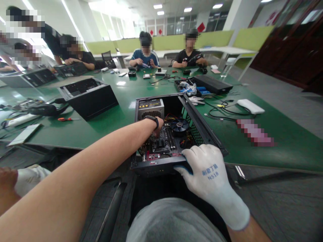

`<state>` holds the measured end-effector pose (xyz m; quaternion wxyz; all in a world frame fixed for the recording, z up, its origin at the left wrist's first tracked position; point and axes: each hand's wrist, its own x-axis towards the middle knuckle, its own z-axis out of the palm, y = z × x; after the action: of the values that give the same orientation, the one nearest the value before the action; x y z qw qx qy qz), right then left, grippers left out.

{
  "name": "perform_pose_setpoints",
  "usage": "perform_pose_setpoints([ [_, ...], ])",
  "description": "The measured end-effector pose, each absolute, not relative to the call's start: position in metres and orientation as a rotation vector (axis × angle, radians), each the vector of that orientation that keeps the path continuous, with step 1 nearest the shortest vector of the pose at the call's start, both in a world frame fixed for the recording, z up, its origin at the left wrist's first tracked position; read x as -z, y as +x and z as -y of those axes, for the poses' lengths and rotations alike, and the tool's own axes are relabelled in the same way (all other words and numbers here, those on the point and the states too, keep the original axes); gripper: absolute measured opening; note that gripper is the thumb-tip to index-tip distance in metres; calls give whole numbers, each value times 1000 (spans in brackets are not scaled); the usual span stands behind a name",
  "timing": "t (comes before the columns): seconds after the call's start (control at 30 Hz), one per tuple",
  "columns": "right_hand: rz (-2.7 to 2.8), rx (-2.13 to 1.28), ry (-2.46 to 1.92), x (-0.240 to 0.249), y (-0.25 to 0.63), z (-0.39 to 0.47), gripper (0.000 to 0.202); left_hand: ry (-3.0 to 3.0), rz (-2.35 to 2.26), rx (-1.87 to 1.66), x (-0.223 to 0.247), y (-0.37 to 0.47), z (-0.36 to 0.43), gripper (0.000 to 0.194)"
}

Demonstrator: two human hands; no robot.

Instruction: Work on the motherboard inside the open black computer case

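Observation:
An open desktop computer case point(174, 162) lies in front of me at the table's near edge. My left hand point(158, 125), bare with a black band on the wrist, reaches down inside it over the motherboard point(165, 143); its fingers are hidden. The silver power supply point(151, 108) sits just beyond that hand. A round black cooling fan point(179, 125) is mounted to its right, with coloured wires around it. In a white glove, my right hand point(204, 164) grips the near right edge of the case, thumb outside and fingers over the rim.
A green table point(290, 148) carries another case point(93, 101) on the left, a screwdriver point(68, 119), cables point(219, 109) and a white box-like object point(251, 106) on the right. An open case with gloves point(189, 89) stands beyond mine. Several people sit or stand around the table.

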<state>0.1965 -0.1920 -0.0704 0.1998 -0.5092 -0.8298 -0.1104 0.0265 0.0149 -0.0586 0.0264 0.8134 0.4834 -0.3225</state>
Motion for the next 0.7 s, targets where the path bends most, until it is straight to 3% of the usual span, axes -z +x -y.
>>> perform_pose_setpoints([
  [0.13, 2323, 321, -1424, 71, 196, 191, 31, 2488, -1512, 968, 57, 27, -12, 34],
  [0.4, 2331, 329, -1428, 70, 196, 193, 32, 2485, -1573, 803, 64, 20, -19, 53],
  [0.7, 2328, 351, -1422, 73, 196, 192, 33, 2461, -1580, 811, 71, 18, -28, 49],
])
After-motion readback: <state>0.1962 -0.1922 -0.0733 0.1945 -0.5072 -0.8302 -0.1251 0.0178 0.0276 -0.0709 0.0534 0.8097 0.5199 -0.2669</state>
